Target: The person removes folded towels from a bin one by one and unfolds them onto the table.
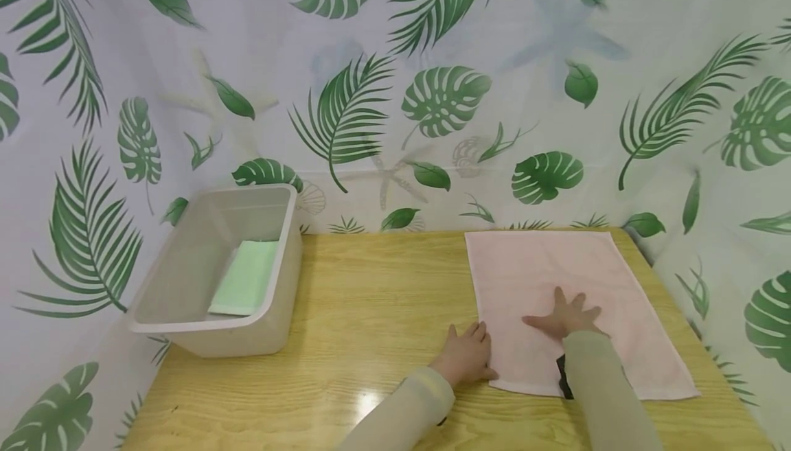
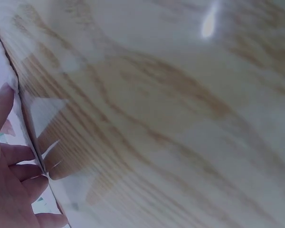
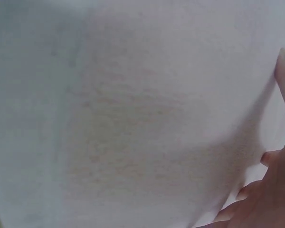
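A pale pink towel (image 1: 550,266) lies spread out flat on the right part of the wooden table. My right hand (image 1: 565,317) rests on the middle of it with the fingers spread apart. In the right wrist view the towel (image 3: 133,118) fills most of the picture, and my right hand (image 3: 270,185) shows at the right edge. Beside the towel's left edge, near its front corner, is my left hand (image 1: 465,356), fingers extended. The left wrist view has my left hand (image 2: 14,175) with its thumb and fingertips along the towel's edge (image 2: 7,71).
At the left of the table stands a whitish plastic bin (image 1: 281,300). Inside it lies a folded light green cloth (image 1: 247,278). A leaf-patterned curtain (image 1: 383,121) borders the wooden table (image 1: 371,300) at the back and sides.
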`<state>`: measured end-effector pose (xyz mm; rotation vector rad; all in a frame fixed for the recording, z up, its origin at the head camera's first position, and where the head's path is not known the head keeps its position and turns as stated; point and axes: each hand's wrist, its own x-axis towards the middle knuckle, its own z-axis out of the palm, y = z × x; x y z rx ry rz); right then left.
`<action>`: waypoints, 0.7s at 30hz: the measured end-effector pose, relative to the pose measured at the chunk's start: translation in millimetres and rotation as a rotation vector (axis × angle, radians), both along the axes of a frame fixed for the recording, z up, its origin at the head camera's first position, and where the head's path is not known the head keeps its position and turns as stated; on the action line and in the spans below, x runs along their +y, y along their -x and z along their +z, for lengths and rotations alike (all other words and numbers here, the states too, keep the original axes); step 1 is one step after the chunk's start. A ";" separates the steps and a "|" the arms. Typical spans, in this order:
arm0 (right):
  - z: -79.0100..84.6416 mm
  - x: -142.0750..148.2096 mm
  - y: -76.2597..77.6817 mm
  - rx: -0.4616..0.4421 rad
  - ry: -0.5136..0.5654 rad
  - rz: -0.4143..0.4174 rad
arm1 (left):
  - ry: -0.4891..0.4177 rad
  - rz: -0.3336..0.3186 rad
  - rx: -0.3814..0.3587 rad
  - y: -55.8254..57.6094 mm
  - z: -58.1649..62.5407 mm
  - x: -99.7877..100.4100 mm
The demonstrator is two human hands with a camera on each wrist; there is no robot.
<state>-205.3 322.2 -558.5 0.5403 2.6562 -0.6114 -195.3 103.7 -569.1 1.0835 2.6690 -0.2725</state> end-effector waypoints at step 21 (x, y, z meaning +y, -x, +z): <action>-3.9 36.8 -50.9 0.002 -0.109 -0.265 | 0.020 0.024 -0.005 -1.5 -5.0 8.4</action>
